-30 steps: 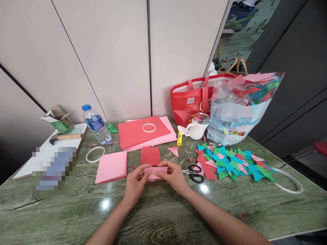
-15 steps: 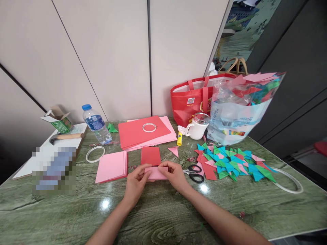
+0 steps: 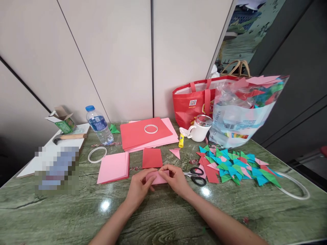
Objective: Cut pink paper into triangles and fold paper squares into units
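A folded piece of pink paper (image 3: 158, 179) is held low over the table between my two hands. My left hand (image 3: 142, 183) pinches its left part, thumb on the near face and fingers behind. On its right part my right hand (image 3: 174, 177) has a similar pinch, with the thumb pressing near the middle of the top edge. A red paper square (image 3: 152, 158) lies just beyond my fingers. Scissors (image 3: 197, 176) with black handles rest right of my right hand. Left of my left hand is a stack of pink paper squares (image 3: 113, 167), with red ones beneath.
A heap of folded coloured paper pieces (image 3: 232, 165) covers the right side. Behind stand a white mug (image 3: 200, 129), glue stick (image 3: 181, 140), red bag (image 3: 185, 107) and full plastic bag (image 3: 237, 122). A water bottle (image 3: 99, 126) and hammer (image 3: 70, 136) are at left.
Both hands and the pink paper sit slightly lower in view, uncovering more of the red square. My left fingers have shifted on the paper. The whole view has moved a little.
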The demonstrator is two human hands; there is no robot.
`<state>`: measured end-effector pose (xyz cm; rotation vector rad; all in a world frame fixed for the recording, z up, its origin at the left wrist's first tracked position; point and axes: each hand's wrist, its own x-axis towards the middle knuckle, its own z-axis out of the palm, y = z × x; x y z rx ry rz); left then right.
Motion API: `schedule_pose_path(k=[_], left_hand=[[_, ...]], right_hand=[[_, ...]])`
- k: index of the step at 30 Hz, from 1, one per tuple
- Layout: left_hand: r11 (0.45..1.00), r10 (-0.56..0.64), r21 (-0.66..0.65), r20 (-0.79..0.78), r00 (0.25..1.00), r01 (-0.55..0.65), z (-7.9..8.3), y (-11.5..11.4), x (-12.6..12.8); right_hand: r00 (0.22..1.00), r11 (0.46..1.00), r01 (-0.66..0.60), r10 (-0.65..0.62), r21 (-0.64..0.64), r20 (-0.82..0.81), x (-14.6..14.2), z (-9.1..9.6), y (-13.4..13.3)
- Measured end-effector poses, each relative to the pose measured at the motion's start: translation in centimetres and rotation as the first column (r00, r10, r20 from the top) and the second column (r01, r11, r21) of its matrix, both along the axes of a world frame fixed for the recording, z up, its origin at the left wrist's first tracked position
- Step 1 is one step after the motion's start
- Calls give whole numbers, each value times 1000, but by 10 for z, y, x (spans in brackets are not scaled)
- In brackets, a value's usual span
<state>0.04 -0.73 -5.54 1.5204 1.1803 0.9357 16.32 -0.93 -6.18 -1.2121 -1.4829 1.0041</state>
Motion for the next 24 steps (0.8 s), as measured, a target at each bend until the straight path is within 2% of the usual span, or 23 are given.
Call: schedule_pose_path(k=[8, 12, 19, 24], left_hand=[[972, 25, -234, 189, 982, 20, 12, 0, 4], [967, 74, -253, 189, 979, -24, 13, -1, 4], [960, 81, -281, 267, 960, -3, 10, -1, 5], [974, 104, -220, 246, 964, -49, 4, 1, 4]], right_hand=[[1000, 1000, -16, 16, -7, -7, 1, 2, -1], [1000, 1000, -7, 7, -14, -4, 1, 1, -1], [1000, 1000, -8, 7, -30, -17, 1, -1, 1], [994, 993, -91, 85, -73, -73, 1, 0, 1]])
